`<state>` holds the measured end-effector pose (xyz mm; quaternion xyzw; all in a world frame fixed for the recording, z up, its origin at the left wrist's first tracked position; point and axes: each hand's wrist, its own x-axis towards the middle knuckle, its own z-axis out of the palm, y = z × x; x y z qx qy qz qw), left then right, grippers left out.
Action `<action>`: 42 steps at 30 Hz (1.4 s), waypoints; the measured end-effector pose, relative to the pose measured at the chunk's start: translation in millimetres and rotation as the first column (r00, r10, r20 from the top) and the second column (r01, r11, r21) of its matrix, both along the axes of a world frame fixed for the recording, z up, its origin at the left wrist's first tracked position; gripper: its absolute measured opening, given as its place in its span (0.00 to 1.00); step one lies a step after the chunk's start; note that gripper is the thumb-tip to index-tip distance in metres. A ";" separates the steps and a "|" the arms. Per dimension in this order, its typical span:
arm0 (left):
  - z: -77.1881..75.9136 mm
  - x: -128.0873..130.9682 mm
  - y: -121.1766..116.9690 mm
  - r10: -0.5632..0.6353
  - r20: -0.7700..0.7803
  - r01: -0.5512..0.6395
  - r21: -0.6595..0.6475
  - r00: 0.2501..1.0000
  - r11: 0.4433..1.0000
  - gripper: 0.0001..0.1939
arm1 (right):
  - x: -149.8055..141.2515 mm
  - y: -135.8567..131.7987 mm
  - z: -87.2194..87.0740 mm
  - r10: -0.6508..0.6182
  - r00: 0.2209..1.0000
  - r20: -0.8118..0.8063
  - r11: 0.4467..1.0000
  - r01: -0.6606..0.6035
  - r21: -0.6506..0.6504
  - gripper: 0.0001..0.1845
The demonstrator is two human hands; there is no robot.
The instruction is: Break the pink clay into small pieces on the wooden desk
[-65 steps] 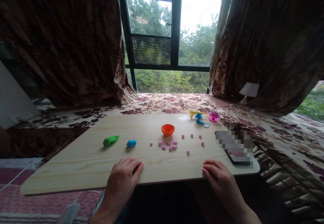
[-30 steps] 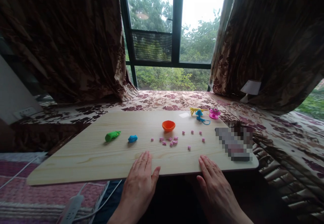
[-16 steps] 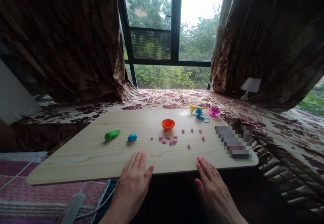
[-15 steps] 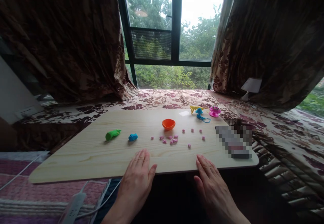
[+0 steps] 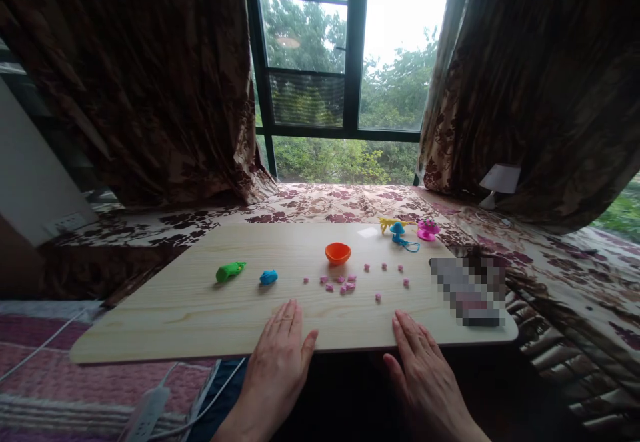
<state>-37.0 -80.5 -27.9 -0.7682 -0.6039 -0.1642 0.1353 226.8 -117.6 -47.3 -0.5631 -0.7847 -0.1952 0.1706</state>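
head view: the hands have changed shape while the things on the pale wood-grain tabletop have stayed put. about two seconds ago both sets of fingers were curled loosely at the near edge; now the left hand is palm down with its fingers straight and together, thumb out to the side, and the right hand matches it. neither has hold of anything, and both seem to rest on the board's near edge. the left has also come inward, so its fingertips now point up between the lumpy bright blue piece and the small knobbly pink pieces, apart from both.

the pink pieces lie in front of the upright round orange bowl, some bunched, others spaced out to the right; one stray is nearest the right hand. a tapered green piece lies left of the blue one. at the far right are a blue mushroom-shaped piece and a knobbly magenta piece.

my reading is a pause in handling, with no piece being gripped or shaped.
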 end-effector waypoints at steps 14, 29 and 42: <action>-1.6 3.2 1.3 0.007 -0.024 -0.007 -0.010 1.000 1.000 0.30 | 4.8 7.2 1.9 -0.010 1.000 0.003 1.000 0.010 -0.001 0.33; 0.1 3.0 3.2 0.025 -0.006 -0.026 -0.079 1.000 0.997 0.32 | 6.6 2.9 1.6 0.004 0.998 0.056 1.000 -0.004 -0.002 0.33; -4.5 -11.5 -1.5 0.064 -0.003 -0.064 -0.087 0.998 0.994 0.32 | 2.0 -2.2 -5.2 -0.013 0.999 0.033 1.000 0.013 0.010 0.34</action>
